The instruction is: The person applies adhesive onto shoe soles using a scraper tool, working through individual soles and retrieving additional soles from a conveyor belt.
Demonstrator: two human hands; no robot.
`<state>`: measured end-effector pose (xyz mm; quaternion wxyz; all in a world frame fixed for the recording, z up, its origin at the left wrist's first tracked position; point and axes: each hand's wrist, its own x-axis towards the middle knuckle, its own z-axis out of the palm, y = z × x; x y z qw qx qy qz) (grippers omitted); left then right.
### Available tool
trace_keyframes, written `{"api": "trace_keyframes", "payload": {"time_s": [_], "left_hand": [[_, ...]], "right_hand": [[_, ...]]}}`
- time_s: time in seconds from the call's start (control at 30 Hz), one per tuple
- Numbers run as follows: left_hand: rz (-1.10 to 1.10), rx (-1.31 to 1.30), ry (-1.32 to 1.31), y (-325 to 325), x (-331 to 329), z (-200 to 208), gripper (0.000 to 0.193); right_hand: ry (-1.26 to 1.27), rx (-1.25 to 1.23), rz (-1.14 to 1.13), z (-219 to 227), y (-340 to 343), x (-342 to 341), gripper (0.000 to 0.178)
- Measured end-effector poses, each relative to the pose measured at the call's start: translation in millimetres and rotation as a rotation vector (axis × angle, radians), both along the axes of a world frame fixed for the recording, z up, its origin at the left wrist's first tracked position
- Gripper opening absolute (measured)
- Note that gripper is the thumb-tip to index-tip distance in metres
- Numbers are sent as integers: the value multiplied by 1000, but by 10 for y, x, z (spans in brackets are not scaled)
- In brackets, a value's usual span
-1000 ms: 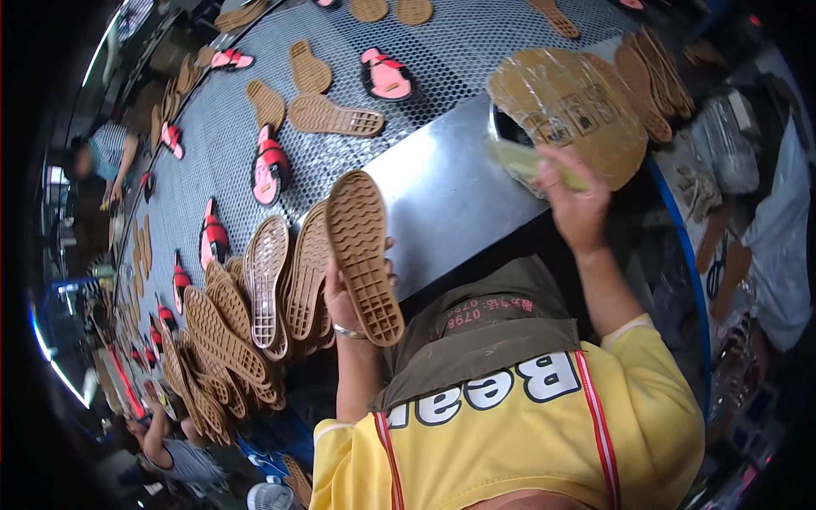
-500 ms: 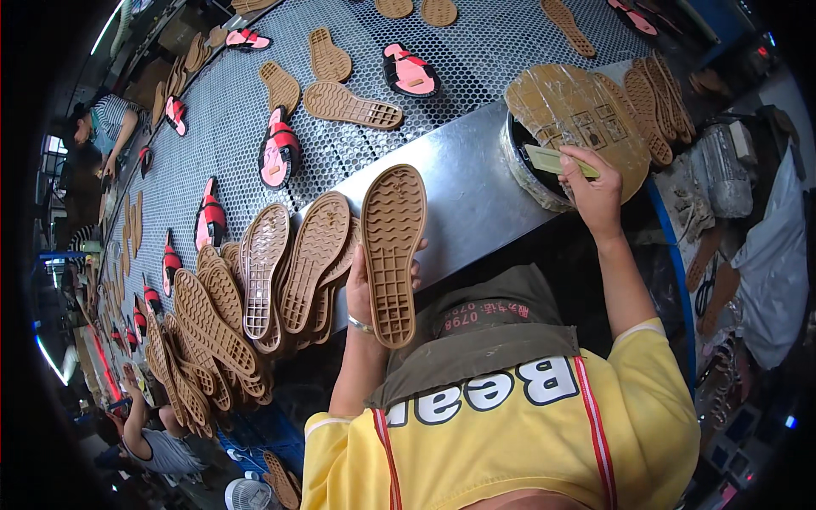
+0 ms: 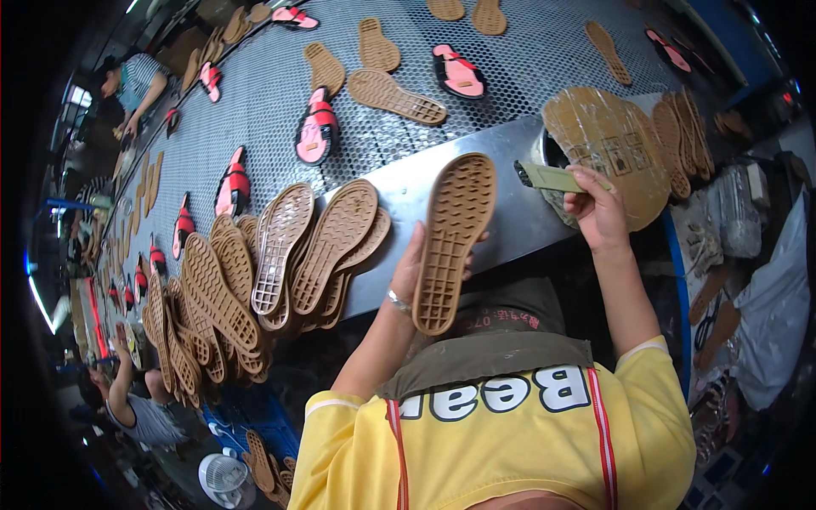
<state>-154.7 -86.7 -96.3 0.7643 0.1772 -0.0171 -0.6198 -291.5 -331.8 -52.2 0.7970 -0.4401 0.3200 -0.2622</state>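
Note:
A brown shoe sole (image 3: pixel 463 225) with wavy tread and a grid-patterned heel stands upright in my left hand (image 3: pixel 409 268), whose fingers wrap round its edges from behind. To the right, my right hand (image 3: pixel 598 211) pinches the flat green handle of a brush (image 3: pixel 554 178). The brush's dark bristles point left, in front of the pot (image 3: pixel 557 202) and apart from the sole. Taped cardboard (image 3: pixel 642 183) covers much of that pot. Left of the held sole, more brown soles (image 3: pixel 336 242) lie stacked and overlapping at the metal ledge.
A perforated metal worktop (image 3: pixel 255 110) carries loose soles and pink sandals (image 3: pixel 318 136) with red-and-black straps. A smooth metal ledge (image 3: pixel 408 183) borders its near side. More soles lean beyond the cardboard. Two people work at the far left, and a white fan (image 3: pixel 223 476) stands below.
The brush has come out of the pot, drawn left, with its bristles now showing. My left hand has shifted right with the sole, which now tilts. The whole view has turned slightly.

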Motion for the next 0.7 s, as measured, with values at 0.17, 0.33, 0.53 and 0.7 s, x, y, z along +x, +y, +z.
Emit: {"api": "trace_keyframes", "payload": {"time_s": [0.17,0.33,0.53,0.7], "left_hand": [[11,-29,-12,-3,-44,81,70],[45,100,-168,147,-35,107,68],[89,154,-457,169,9,158,58],[69,216,-482,155,112,96,53]], "right_hand": [[-91,-10,34,10,274,242,20],[-28,-200,13,16,419,398,20],[-41,-325,-35,42,683,565,20],[-82,-477,30,95,917,634,19]]}}
